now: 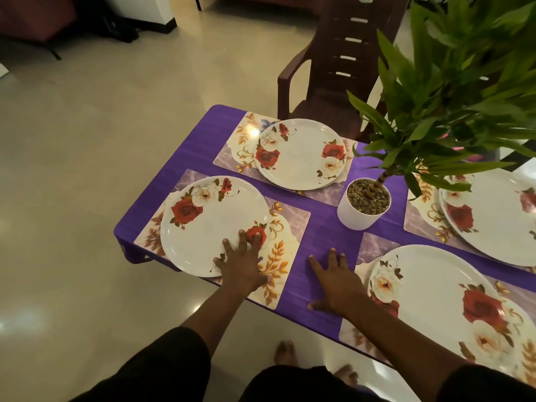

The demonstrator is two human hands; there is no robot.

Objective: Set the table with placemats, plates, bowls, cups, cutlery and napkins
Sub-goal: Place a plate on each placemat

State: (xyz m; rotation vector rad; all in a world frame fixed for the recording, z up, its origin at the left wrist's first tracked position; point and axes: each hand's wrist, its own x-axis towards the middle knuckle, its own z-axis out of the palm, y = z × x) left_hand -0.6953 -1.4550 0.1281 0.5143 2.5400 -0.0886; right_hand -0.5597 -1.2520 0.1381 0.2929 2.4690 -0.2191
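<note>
Several white plates with red roses lie on floral placemats on a purple-clothed table (324, 227). My left hand (242, 265) presses with straight fingers on the near-right rim of the near-left plate (203, 221), which sits on its placemat (287, 256). My right hand (336, 281) rests flat on the purple cloth between that placemat and the near-right plate (432, 303). A far-left plate (304, 155) sits on its own placemat (243, 140). A fourth plate (493, 219) lies at the far right, partly cut off by the frame's right edge.
A white pot (362, 204) with pebbles and a leafy green plant (452, 97) stands at the table's middle. A dark brown plastic chair (336, 71) stands beyond the far edge. Tiled floor lies to the left. My bare feet (316, 364) show below the near table edge.
</note>
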